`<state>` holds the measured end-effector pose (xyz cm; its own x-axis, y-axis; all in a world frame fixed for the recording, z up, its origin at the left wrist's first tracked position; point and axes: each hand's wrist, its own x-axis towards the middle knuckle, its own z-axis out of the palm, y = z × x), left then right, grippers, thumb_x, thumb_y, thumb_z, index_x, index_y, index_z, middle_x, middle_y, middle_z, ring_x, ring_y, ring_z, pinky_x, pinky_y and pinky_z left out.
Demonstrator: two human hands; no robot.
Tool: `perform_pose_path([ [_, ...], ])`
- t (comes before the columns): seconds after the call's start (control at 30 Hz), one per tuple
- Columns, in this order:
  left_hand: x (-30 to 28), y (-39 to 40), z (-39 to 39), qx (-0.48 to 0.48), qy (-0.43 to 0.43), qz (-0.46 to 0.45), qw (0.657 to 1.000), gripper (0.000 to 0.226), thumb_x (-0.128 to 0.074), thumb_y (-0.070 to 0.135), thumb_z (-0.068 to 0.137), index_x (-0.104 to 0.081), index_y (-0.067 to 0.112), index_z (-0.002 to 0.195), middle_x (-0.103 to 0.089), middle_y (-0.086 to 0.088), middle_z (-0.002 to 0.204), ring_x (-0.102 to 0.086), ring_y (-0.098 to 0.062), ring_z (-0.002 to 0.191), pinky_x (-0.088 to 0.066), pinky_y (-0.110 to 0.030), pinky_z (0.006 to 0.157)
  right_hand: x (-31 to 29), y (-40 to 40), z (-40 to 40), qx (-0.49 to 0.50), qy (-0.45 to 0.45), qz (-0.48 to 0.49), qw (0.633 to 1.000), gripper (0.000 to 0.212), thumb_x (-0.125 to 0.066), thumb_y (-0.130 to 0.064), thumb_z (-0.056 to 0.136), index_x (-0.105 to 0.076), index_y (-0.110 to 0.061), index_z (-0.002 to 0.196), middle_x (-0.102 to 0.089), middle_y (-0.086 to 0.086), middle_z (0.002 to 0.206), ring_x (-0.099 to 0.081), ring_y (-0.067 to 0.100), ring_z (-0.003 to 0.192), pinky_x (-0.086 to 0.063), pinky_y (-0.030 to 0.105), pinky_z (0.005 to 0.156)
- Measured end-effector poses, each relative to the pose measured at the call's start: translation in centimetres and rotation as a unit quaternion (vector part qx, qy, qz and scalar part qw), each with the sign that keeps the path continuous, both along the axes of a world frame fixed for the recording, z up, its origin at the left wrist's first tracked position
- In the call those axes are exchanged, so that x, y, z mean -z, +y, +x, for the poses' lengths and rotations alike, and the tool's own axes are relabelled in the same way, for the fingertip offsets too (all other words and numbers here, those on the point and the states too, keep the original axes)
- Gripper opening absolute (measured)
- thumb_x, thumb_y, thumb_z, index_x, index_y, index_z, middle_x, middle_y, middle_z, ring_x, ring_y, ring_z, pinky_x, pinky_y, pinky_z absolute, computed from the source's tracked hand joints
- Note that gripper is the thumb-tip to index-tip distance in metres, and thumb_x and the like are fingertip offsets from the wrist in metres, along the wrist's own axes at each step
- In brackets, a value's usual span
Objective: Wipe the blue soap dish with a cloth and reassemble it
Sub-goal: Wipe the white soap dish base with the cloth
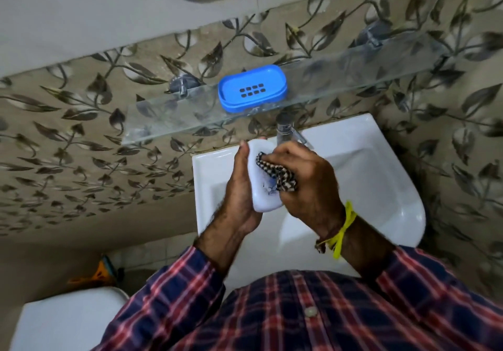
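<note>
A blue soap dish part [252,87] with a block of drain slots lies on the glass shelf [163,122] against the wall. Over the sink, my left hand [239,187] grips a white oval tray part [261,195] from its left side. My right hand [307,184] holds a black-and-white checked cloth [280,175] bunched against the inside of that white tray. Part of the tray is hidden behind my fingers and the cloth.
A white wash basin [381,176] sits below the shelf with a chrome tap [285,130] at its back. A white toilet tank [68,320] stands at lower left, and an orange object [100,271] lies behind it. The wall has leaf-pattern tiles.
</note>
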<state>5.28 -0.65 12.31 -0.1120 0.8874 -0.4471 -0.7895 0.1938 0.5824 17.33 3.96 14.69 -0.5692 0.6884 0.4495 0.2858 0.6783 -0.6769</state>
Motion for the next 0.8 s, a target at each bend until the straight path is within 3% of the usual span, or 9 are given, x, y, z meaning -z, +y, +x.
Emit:
perform_pose_path([
  [0.07, 0.1, 0.2, -0.4, 0.0, 0.006, -0.01, 1.0, 0.074, -0.033, 0.067, 0.096, -0.081, 0.012, 0.094, -0.077, -0.008, 0.093, -0.075, -0.018, 0.085, -0.059, -0.027, 0.08, 0.0, -0.5, -0.1, -0.03, 0.0, 0.011, 1.0, 0.046, -0.055, 0.0, 0.069, -0.074, -0.011, 0.11, -0.068, 0.006, 0.107, -0.068, 0.027, 0.096, -0.055, 0.036, 0.081],
  [0.17, -0.4, 0.3, -1.1, -0.016, 0.049, -0.006, 0.999, 0.07, -0.039, 0.07, 0.092, -0.07, 0.012, 0.116, -0.074, -0.011, 0.089, -0.072, -0.02, 0.079, -0.06, -0.03, 0.074, 1.0, -1.9, 1.5, -0.088, -0.02, 0.058, 0.994, 0.045, -0.06, -0.001, 0.072, -0.073, -0.013, 0.114, -0.068, 0.005, 0.113, -0.067, 0.026, 0.101, -0.054, 0.032, 0.083],
  [0.3, 0.0, 0.0, -0.3, -0.005, 0.039, -0.025, 0.999, 0.068, -0.047, 0.067, 0.085, -0.064, 0.01, 0.117, -0.073, -0.01, 0.097, -0.072, -0.019, 0.086, -0.057, -0.032, 0.082, 1.2, -0.7, 1.2, -0.011, 0.0, 0.008, 1.0, 0.046, -0.062, 0.007, 0.067, -0.076, -0.011, 0.107, -0.07, 0.005, 0.109, -0.069, 0.026, 0.098, -0.056, 0.033, 0.082],
  [0.4, -0.5, 0.3, -1.2, -0.025, 0.053, -0.007, 0.998, 0.071, -0.038, 0.068, 0.094, -0.062, 0.009, 0.125, -0.075, -0.009, 0.087, -0.074, -0.019, 0.076, -0.06, -0.029, 0.07, 1.3, -1.7, 0.9, -0.076, 0.006, 0.016, 0.997, 0.047, -0.065, 0.007, 0.07, -0.074, -0.011, 0.113, -0.067, 0.005, 0.112, -0.066, 0.021, 0.104, -0.053, 0.027, 0.089],
  [0.47, -0.8, 0.5, -1.8, -0.051, 0.086, -0.004, 0.995, 0.074, -0.036, 0.067, 0.095, -0.055, 0.012, 0.14, -0.076, -0.005, 0.096, -0.073, -0.018, 0.076, -0.058, -0.028, 0.068, 1.8, -2.5, 2.0, -0.097, -0.013, 0.045, 0.994, 0.044, -0.066, 0.003, 0.074, -0.073, -0.013, 0.114, -0.067, 0.004, 0.113, -0.066, 0.023, 0.104, -0.054, 0.03, 0.086],
  [0.53, -0.3, 0.1, -1.7, -0.061, 0.088, -0.013, 0.994, 0.073, -0.037, 0.068, 0.094, -0.05, 0.016, 0.145, -0.073, 0.001, 0.11, -0.073, -0.018, 0.078, -0.058, -0.028, 0.068, 1.9, -2.1, 2.4, -0.055, -0.027, 0.042, 0.997, 0.047, -0.066, 0.004, 0.07, -0.074, -0.014, 0.112, -0.069, 0.004, 0.112, -0.068, 0.026, 0.1, -0.056, 0.036, 0.081],
  [0.63, 0.8, -0.6, -1.7, -0.051, 0.052, -0.013, 0.997, 0.07, -0.037, 0.071, 0.093, -0.063, 0.017, 0.131, -0.077, -0.007, 0.098, -0.074, -0.019, 0.082, -0.06, -0.03, 0.07, 1.5, -1.3, 1.1, -0.028, -0.016, 0.034, 0.999, 0.041, -0.063, 0.005, 0.071, -0.076, -0.01, 0.108, -0.071, 0.007, 0.108, -0.069, 0.029, 0.097, -0.056, 0.039, 0.079],
  [0.73, 0.5, -0.5, -2.4, -0.066, 0.051, 0.025, 0.996, 0.069, -0.034, 0.07, 0.094, -0.082, 0.02, 0.097, -0.076, -0.006, 0.085, -0.073, -0.018, 0.075, -0.06, -0.029, 0.07, 2.1, -2.1, 1.1, -0.097, -0.009, 0.097, 0.99, 0.025, -0.061, -0.004, 0.088, -0.074, -0.007, 0.109, -0.071, 0.011, 0.108, -0.069, 0.033, 0.094, -0.057, 0.041, 0.076],
  [0.8, 0.6, -0.6, -2.7, -0.078, 0.06, 0.016, 0.995, 0.067, -0.037, 0.07, 0.093, -0.083, 0.02, 0.094, -0.076, -0.007, 0.087, -0.073, -0.019, 0.075, -0.06, -0.03, 0.069, 2.2, -2.0, 1.8, -0.087, -0.028, 0.116, 0.989, 0.028, -0.063, -0.003, 0.085, -0.074, -0.01, 0.11, -0.071, 0.009, 0.108, -0.069, 0.032, 0.093, -0.057, 0.039, 0.075],
])
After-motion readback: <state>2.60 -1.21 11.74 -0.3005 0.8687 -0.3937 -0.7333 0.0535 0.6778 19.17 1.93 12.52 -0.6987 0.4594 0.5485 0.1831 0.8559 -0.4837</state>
